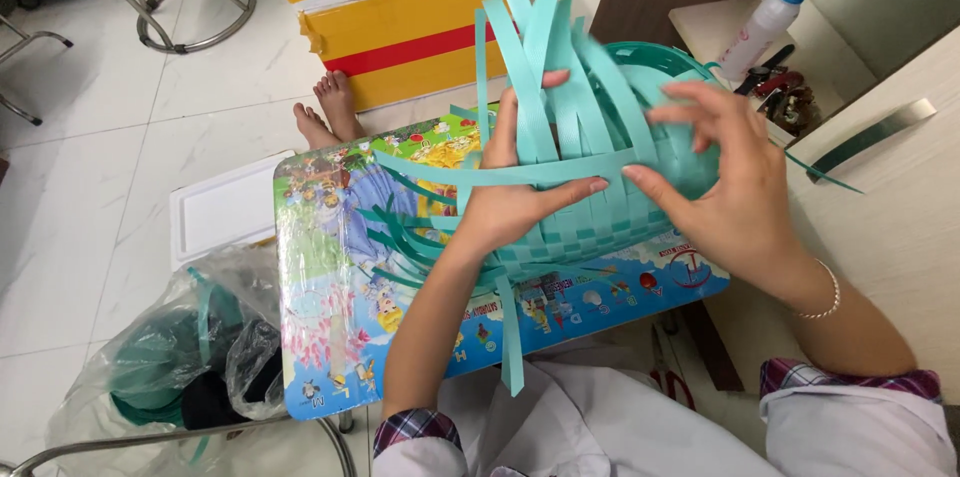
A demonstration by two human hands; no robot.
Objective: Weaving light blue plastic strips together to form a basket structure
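Weaving a teal basket (590,207), mid-wall by the look of it, on the picture-printed table (330,337). Left hand (515,202) clamping upright strips (530,47), thumb pressing a crosswise strip (470,177). Right hand (725,177) pinching that strip's far end, fingers half curled. Next, probably threading it over-under, needing steady tension. Hiding behind the palms: the basket's far wall. Beyond, a yellow box (400,7).

Upright teal strips (530,47) crowd hand (515,199); tabletop (330,277) left free.

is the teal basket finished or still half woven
Half woven: the woven basket has a checkered base, but loose teal strips stick up unwoven while the left hand and right hand grip it.
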